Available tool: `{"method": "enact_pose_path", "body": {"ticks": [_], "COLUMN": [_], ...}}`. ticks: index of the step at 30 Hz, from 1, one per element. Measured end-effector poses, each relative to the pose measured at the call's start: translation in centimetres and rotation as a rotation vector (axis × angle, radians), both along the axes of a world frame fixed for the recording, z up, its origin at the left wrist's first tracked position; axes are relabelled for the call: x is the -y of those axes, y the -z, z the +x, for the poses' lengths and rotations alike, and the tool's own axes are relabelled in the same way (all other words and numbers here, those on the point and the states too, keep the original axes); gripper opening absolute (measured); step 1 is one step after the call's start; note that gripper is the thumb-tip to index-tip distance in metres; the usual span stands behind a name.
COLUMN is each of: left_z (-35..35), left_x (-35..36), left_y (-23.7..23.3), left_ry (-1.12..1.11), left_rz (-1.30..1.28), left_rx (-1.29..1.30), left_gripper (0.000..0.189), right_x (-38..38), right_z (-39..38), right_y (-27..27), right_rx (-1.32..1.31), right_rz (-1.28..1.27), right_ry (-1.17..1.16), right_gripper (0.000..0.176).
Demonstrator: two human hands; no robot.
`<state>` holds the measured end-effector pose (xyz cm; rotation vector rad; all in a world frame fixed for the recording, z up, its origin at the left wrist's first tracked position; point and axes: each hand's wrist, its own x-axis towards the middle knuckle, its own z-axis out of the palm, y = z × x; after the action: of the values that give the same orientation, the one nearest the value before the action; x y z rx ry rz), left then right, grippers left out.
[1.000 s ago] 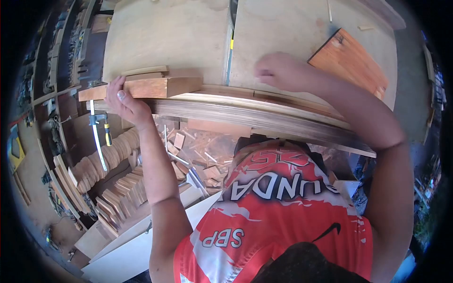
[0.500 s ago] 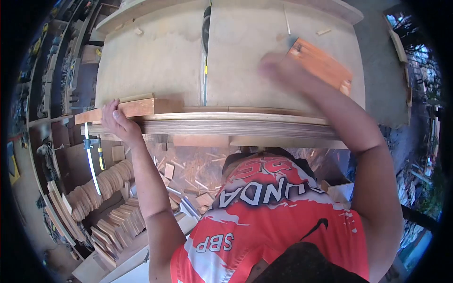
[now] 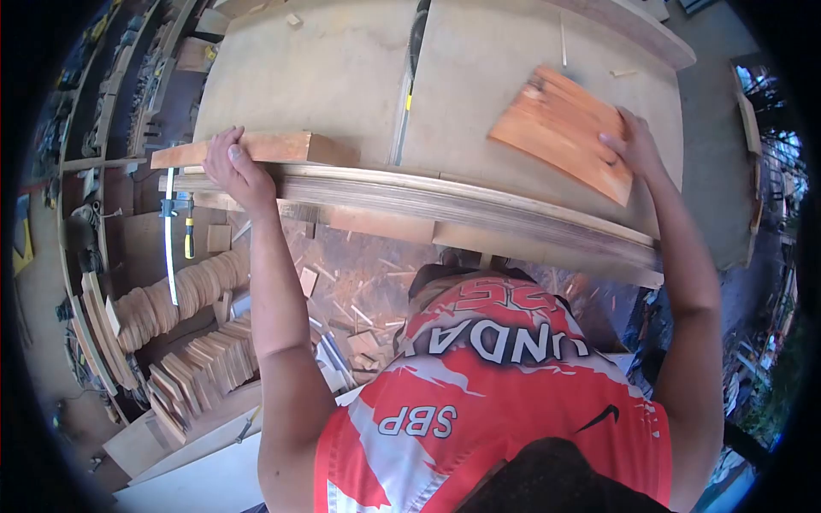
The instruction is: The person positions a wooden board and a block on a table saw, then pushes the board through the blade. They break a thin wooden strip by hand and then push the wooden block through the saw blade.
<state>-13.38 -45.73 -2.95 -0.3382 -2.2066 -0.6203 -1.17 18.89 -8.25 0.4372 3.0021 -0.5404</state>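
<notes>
My right hand grips the right edge of a flat reddish-brown wooden board, thumb on its upper face. The board is slightly blurred and lies at a slant over the right half of the pale worktable. At the table's front left, my left hand is closed over a thick wooden block, fingers over its top and thumb on its near side. Its underside is hidden. Just left of that hand, a bar clamp with a yellow-and-black handle hangs at the table edge.
A dark slot with a metal strip divides the tabletop. Small offcuts lie near the back right. Below left stand rows of cut wood pieces. Wood scraps litter the floor. Shelves line the left side.
My right hand has moved from the board's left side to its right edge and taken hold. The board has turned and shifted nearer. The left hand stays on the block as the view shifts.
</notes>
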Motion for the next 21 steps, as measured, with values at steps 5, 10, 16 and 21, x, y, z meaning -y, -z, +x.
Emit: {"method": "enact_pose_path", "body": {"ticks": [5, 10, 16, 21], "left_z": [-0.1, -0.1, -0.1, 0.0], "left_x": [0.0, 0.1, 0.5, 0.4], "left_y": [0.3, 0.3, 0.3, 0.4], "left_ry": [0.011, 0.017, 0.024, 0.000], "left_rz": [0.004, -0.001, 0.003, 0.037], "left_rx": [-0.025, -0.015, 0.007, 0.006], "left_gripper": [0.041, 0.041, 0.041, 0.039], "right_x": [8.8, 12.5, 14.0, 14.1], "right_z": [-4.3, -5.4, -4.5, -5.6], "right_y": [-1.4, -1.8, -2.3, -3.6], "right_rx": [0.032, 0.088, 0.112, 0.036], "right_rz": [0.010, 0.053, 0.050, 0.209], "right_ry": [-0.127, -0.153, -0.180, -0.399], "right_gripper": [0.084, 0.088, 0.088, 0.088]}}
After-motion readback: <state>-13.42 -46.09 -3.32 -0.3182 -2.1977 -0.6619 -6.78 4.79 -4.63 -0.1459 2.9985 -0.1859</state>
